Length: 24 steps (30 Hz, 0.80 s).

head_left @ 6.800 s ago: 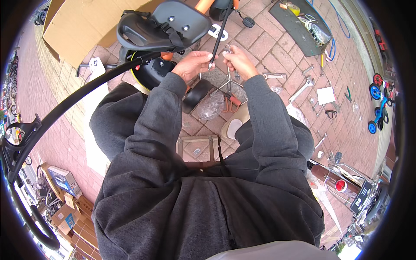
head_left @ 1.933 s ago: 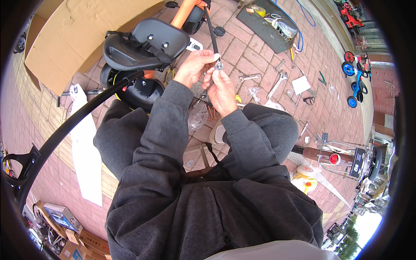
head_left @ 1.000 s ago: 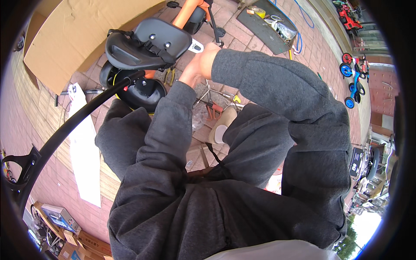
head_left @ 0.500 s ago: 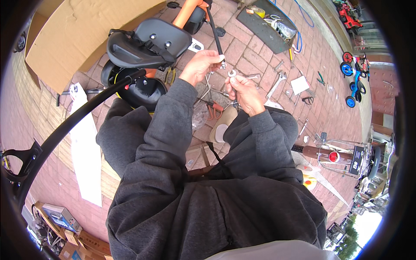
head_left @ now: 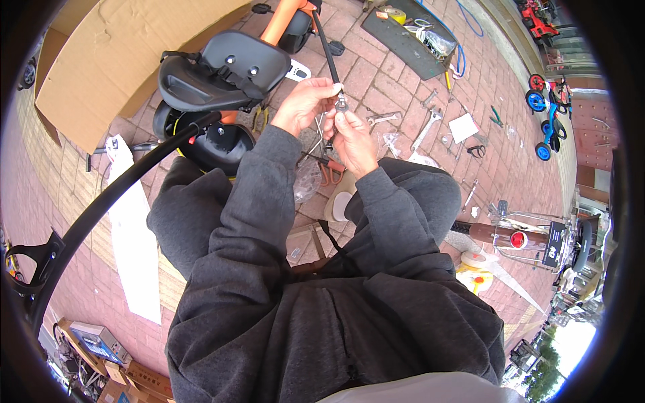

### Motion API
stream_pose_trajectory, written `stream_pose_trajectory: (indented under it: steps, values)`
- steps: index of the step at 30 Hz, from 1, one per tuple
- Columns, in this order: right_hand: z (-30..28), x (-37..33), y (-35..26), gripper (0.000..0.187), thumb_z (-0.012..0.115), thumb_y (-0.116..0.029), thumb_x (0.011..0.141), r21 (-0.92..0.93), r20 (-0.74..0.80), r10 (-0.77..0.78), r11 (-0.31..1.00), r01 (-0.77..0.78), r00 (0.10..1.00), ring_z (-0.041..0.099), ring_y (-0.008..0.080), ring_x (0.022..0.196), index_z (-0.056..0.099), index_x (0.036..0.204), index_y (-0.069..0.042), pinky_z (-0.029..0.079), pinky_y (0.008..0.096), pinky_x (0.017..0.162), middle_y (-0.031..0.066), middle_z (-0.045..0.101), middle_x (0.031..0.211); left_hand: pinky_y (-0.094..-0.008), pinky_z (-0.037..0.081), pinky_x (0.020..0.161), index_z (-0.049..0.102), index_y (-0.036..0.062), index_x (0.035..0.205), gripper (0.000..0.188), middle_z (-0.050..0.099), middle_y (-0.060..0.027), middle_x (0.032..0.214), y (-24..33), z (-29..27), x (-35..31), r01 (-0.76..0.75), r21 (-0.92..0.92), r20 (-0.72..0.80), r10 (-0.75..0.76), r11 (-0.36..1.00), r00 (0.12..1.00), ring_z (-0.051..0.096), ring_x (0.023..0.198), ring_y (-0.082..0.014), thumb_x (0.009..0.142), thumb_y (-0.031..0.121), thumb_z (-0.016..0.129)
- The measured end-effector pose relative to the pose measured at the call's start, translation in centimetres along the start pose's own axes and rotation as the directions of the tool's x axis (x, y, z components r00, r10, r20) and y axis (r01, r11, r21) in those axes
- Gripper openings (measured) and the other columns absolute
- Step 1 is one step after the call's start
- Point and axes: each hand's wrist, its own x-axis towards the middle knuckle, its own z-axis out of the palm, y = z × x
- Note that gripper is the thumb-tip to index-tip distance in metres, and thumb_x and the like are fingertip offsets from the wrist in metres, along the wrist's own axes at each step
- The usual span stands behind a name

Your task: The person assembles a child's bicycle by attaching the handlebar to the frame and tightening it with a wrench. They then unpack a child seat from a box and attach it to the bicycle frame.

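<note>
My left hand (head_left: 304,106) pinches the lower end of a thin black rod (head_left: 327,50), which runs up to the orange frame (head_left: 281,21) of a child's tricycle. Close beside it, my right hand (head_left: 353,142) grips a small open-end wrench (head_left: 342,107). The wrench's jaw meets the metal fitting at the rod's tip; fingers hide most of its handle. Left of the rod is the tricycle's black seat (head_left: 228,70) with straps and silver bolts. Below my hands lie orange-handled pliers (head_left: 330,173) and a clear plastic bag (head_left: 307,181), partly covered.
A large cardboard box (head_left: 127,60) stands at the far left. Beneath it, a curved black bar (head_left: 101,205) crosses over a white sheet (head_left: 134,248). Wrenches (head_left: 426,129), scissors (head_left: 476,152) and a dark tray (head_left: 410,40) lie on the brick paving to the right.
My right hand has moved left and brought the wrench onto the rod's end, closing the gap between them. My left hand keeps its hold on the rod.
</note>
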Motion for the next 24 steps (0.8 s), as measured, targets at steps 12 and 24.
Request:
stream_pose_trajectory:
  steps: [12,24]
  values:
    - [1.5,0.8,0.7,0.019,0.051,-0.019,0.092,0.128,-0.010,-0.082,0.988,0.083,0.997,0.049,0.0130,0.070,0.057,0.094,-0.001,0.041,0.0267,0.065,0.0041,0.056,0.078,-0.0207,0.041,0.044,0.058,0.0039,0.084,0.011,0.057,-0.0017,0.065,0.0,-0.1,-0.4,0.022,-0.130,0.073,-0.012,0.991,0.997,0.050,0.050,-0.0081,0.086,0.015,0.060]
    - [0.7,2.4,-8.7,0.014,0.055,-0.014,0.085,-0.965,0.210,0.138,0.187,0.183,0.968,0.050,0.0135,0.054,0.062,0.084,-0.001,0.040,0.0283,0.051,0.0036,0.057,0.065,-0.0227,0.042,0.056,0.061,0.0062,0.077,0.011,0.060,-0.0011,0.069,-0.4,0.0,0.0,-0.094,0.027,-0.122,0.097,0.995,0.988,0.055,0.059,-0.0103,0.082,0.015,0.064]
